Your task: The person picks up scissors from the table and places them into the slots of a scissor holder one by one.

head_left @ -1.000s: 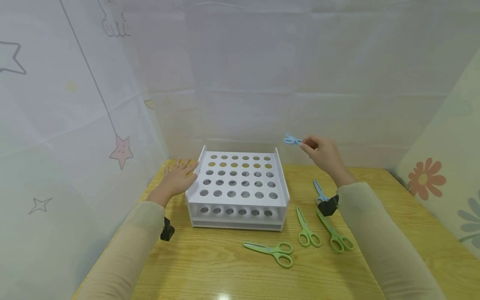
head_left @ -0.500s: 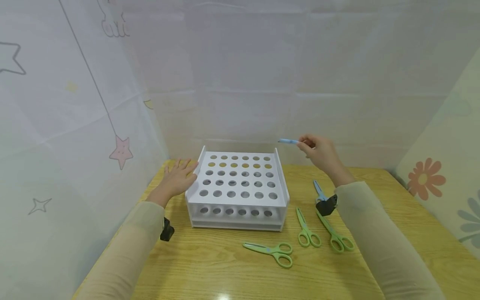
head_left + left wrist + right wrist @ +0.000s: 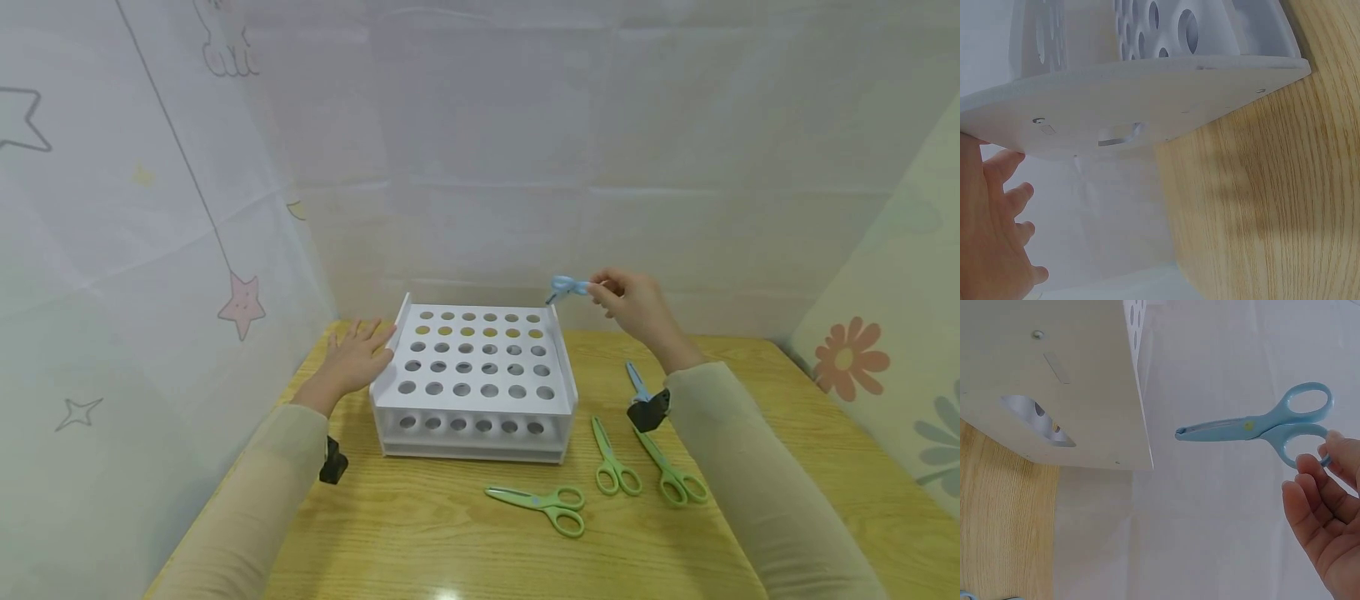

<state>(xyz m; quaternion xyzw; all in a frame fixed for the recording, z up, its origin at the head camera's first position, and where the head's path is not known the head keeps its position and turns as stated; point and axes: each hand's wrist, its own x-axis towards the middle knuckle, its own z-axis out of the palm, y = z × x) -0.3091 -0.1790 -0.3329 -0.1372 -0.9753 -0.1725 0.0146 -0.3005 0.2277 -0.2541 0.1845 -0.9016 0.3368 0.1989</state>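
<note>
Light blue scissors are pinched by one handle loop between the thumb and fingers of my right hand. Their blades are closed, and the tip points left toward the back right corner of a white rack. That rack has stepped rows of round holes and raised side walls. My left hand rests with spread fingers against the rack's left side wall; in the left wrist view its fingers reach along the back of that wall.
Green scissors lie in front of the rack. Two more green pairs, one scissors and another scissors, lie to its right. Blue scissors are partly hidden by the right wrist camera. Cloth walls enclose the wooden table.
My right hand has moved slightly left with the blue scissors, which have turned so that their tip now dips to the rack's back right corner. The left hand has stayed in place.
</note>
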